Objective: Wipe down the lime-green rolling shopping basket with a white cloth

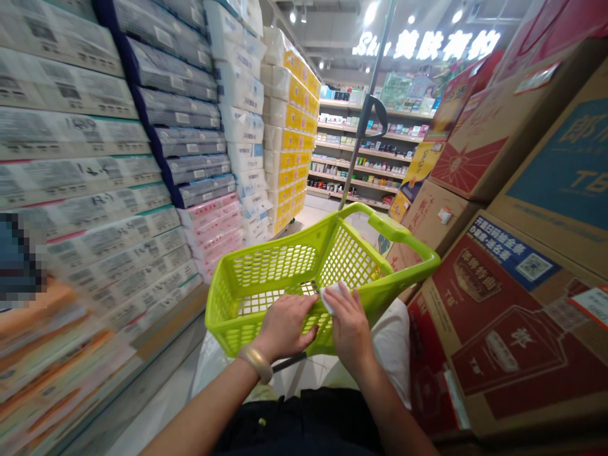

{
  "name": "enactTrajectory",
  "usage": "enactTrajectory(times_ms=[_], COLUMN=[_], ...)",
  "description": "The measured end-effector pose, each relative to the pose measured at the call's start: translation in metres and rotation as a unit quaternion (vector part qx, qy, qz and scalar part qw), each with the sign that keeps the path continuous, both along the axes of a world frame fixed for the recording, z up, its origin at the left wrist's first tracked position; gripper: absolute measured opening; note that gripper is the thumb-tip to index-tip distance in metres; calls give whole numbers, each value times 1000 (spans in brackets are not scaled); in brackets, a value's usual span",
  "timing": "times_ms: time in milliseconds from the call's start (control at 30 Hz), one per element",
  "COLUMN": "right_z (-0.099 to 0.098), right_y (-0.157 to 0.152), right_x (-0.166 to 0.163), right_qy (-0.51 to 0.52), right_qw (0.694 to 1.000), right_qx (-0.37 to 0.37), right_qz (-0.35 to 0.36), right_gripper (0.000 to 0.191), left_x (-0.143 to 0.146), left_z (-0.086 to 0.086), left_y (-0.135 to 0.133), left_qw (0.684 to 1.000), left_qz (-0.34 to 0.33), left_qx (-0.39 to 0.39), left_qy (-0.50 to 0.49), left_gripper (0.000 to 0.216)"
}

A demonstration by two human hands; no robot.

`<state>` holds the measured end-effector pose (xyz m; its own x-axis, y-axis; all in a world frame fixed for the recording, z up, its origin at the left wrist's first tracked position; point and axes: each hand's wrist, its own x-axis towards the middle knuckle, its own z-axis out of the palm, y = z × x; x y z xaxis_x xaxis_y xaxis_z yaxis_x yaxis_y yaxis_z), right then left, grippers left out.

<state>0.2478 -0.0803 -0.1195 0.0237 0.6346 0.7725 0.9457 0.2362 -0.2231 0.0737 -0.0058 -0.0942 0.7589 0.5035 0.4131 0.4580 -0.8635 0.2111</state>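
A lime-green plastic shopping basket (pixel 263 261) with mesh sides sits tilted in front of my body. My left hand (pixel 287 323), with a gold-coloured bangle at the wrist, grips the basket's near rim. Close beside it, my right hand (pixel 349 323) presses a small white cloth or tissue (pixel 329 299) against the same rim, its fingers bent over it. The basket's thick green handle (pixel 403 237) sticks out to the right. Through the mesh floor I see only light patches.
Stacked paper packs (pixel 71 120) and yellow-white packs (pixel 294 133) wall the left side. Cartons (pixel 503 329) crowd the right. A grey pole with a dark loop handle (pixel 373 117) rises behind the basket. Shelves of small goods (pixel 370 152) stand beyond.
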Motion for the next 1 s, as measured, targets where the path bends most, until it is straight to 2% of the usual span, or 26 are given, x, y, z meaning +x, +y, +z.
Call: enactTrajectory(times_ms=[100, 300, 533, 733, 800, 933, 1000], right_z=[-1, 11, -7, 7, 4, -6, -5], right_y=[-1, -3, 0, -2, -1, 1, 1], right_x=[0, 21, 0, 19, 13, 0, 4], right_qy=[-13, 63, -7, 67, 48, -9, -3], right_qw=[1000, 993, 1000, 994, 996, 1000, 1000], right_qx=[-14, 55, -6, 60, 54, 9, 13], right_qz=[11, -85, 25, -55, -42, 28, 20], right_gripper=[45, 41, 48, 41, 41, 44, 44], left_x=[-1, -1, -1, -1, 0, -1, -1], left_z=[0, 2, 1, 3, 3, 1, 1], left_y=[0, -2, -1, -3, -3, -2, -2], left_qw=[1000, 1000, 1000, 1000, 1000, 1000, 1000], left_qz=[0, 3, 3, 2, 5, 3, 0], left_qx=[-3, -11, -11, -15, -11, -8, -9], left_qy=[6, 7, 14, 9, 8, 13, 11], left_gripper=[52, 51, 52, 52, 52, 50, 51])
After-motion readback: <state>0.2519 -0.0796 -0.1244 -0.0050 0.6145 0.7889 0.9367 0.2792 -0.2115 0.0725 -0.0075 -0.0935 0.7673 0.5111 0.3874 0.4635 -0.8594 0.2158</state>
